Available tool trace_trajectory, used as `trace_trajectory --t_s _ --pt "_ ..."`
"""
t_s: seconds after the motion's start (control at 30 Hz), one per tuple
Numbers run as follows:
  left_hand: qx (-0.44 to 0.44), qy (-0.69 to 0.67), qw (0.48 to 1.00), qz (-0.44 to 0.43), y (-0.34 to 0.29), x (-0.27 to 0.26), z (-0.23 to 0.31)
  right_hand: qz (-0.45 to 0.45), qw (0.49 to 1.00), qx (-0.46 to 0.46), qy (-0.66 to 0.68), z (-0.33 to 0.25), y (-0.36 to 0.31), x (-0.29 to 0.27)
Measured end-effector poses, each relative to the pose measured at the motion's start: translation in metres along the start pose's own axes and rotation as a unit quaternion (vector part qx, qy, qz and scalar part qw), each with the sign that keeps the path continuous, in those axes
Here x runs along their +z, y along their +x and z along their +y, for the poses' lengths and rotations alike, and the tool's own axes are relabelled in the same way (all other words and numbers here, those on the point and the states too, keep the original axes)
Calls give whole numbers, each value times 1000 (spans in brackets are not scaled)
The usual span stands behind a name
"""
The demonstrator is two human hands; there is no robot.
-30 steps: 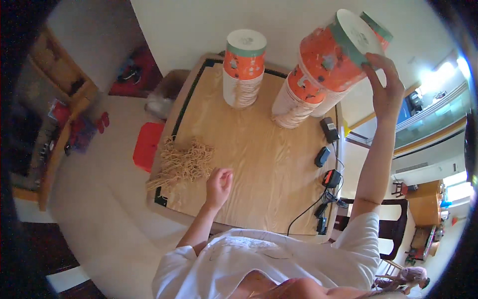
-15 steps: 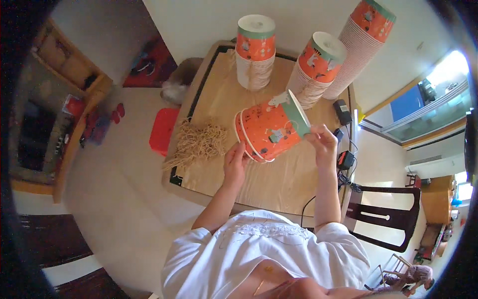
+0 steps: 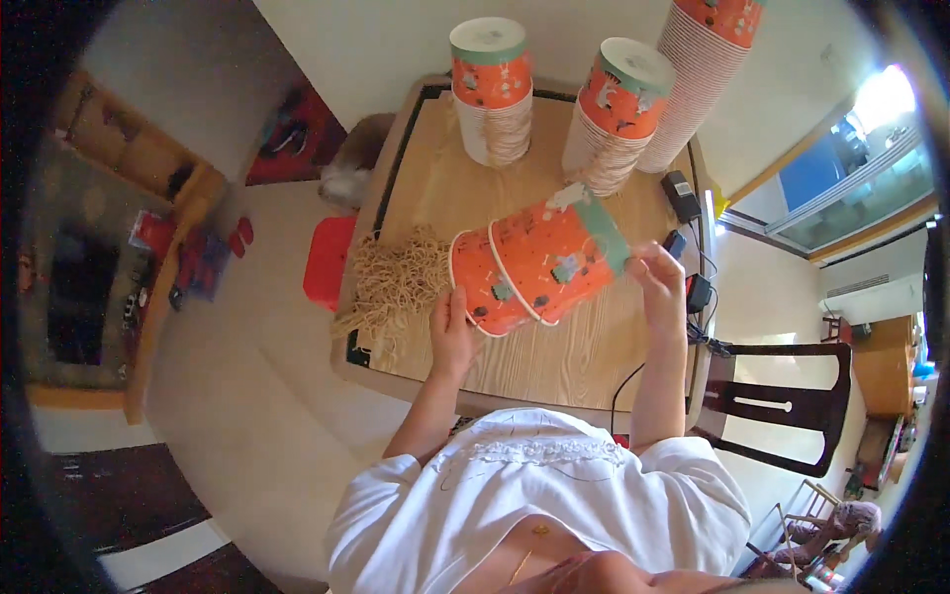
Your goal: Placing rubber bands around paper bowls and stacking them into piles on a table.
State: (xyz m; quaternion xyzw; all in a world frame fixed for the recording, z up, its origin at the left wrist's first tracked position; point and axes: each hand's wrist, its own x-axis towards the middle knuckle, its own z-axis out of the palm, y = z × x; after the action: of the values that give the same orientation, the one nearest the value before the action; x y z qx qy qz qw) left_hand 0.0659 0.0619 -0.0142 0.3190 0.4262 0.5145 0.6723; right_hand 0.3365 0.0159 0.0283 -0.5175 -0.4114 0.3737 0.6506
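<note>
Two nested orange paper buckets lie sideways between my hands, above the table. The outer bucket [image 3: 564, 262] has a green band at its base end and a white rim midway along the pair. Out of it the inner bucket [image 3: 480, 282] sticks toward the left, its own white rim at the far left end. My left hand [image 3: 453, 332] is closed on the inner bucket near that rim, thumb up along its side. At the green base end, my right hand [image 3: 658, 275] pinches the outer bucket's edge. A tangled heap of beige cords [image 3: 396, 287] lies left of the buckets.
Upside-down bucket stacks stand at the back: one at left [image 3: 492, 94], one in the middle [image 3: 618, 114], a taller one [image 3: 703, 79] at right. Black adapters [image 3: 681, 198] with cables line the table's right edge. A dark chair [image 3: 782, 406] and red stool [image 3: 329, 262] flank the table.
The inner bucket has slid farther out of the outer one, widening the gap between the two white rims. My left hand moved slightly left, my right hand slightly right.
</note>
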Motion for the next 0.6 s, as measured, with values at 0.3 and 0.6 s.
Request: trace_trajectory --t_s 0.3,0.6 --pt "-45 -232 971 23 31 -5 -11 186 945 -213 -164 47 -31 59" --pt "-64 -251 962 83 49 -8 -27 47 970 -49 -233 129 -66 105"
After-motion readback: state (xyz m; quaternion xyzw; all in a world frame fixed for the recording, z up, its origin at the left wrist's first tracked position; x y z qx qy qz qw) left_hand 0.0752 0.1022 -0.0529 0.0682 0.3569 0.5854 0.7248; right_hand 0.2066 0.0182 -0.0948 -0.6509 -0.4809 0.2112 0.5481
